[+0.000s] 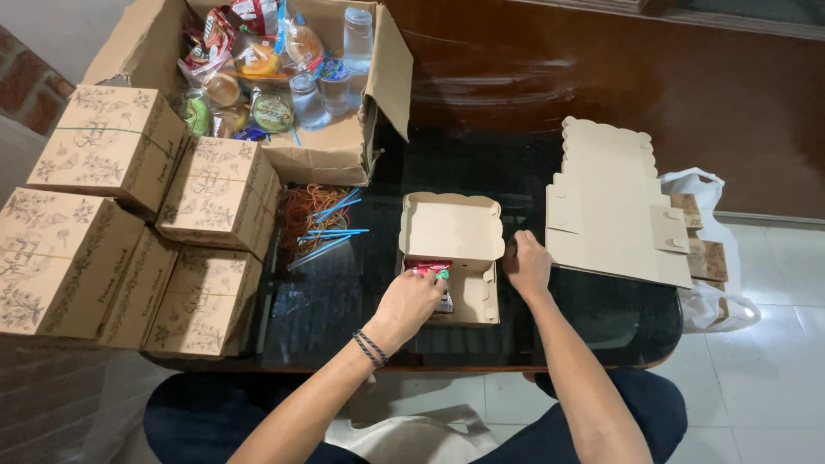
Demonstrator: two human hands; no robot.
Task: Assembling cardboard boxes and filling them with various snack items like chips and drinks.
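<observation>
Centrally, a red snack packet (pixel 427 267) is pinched by left-hand (pixel 411 301) fingers inside an open cardboard box (pixel 453 230), steadied by the right hand (pixel 527 263), fingers curled on its rim.

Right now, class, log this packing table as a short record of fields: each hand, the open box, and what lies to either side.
Left hand: placing a red snack packet in the open box
Right hand: gripping the box's right edge
Open box: small, tan, lid up, on the dark glass table
Left side: closed printed boxes, stacked; big carton of snacks and water cups
Middle: blue straws, rubber bands
Right side: pile of flat unfolded boxes
</observation>
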